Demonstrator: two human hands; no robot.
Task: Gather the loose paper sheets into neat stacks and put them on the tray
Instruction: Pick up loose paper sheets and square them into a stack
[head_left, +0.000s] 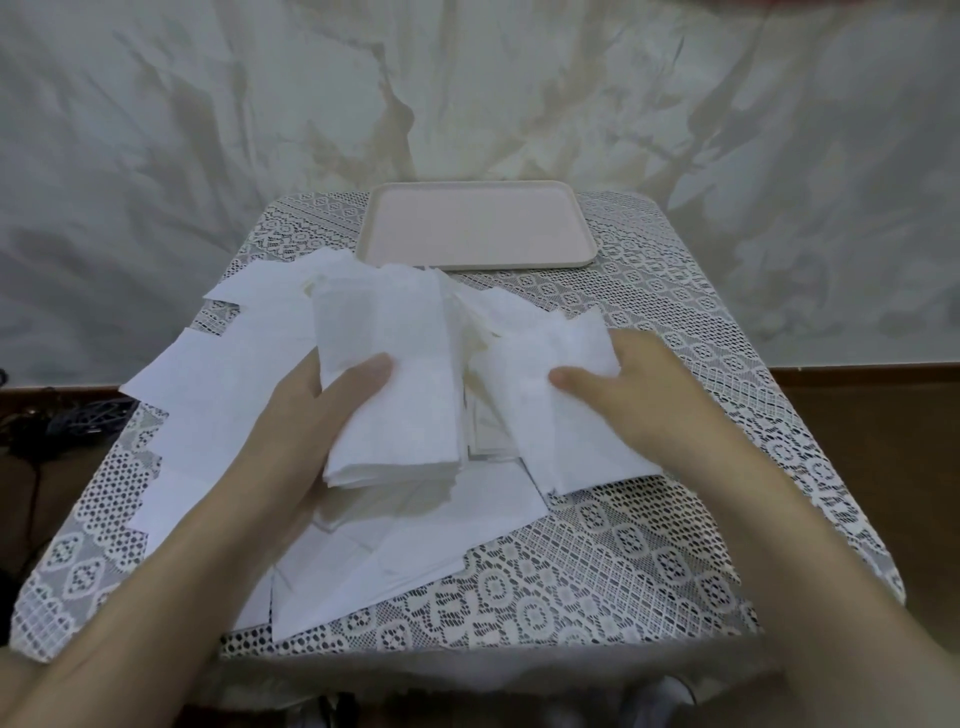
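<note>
Stack (410, 395) fills left fingers (363, 376), sheets (550, 410) right fingers (579, 383).

Thick stack of white sheets (400, 395), edges roughly squared, held tilted above the surface (649, 519) in my left hand (306, 421). Smaller rumpled bunch (545, 395) just beside it, gripped by my right hand (644, 395). Loose sheets (208, 415) lie overlapped and askew beneath. Pale pink tray (467, 264) sits flat beyond them.

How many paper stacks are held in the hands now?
2. The left hand grips a thick stack at centre; the right hand pinches a thinner bundle beside it.
</note>
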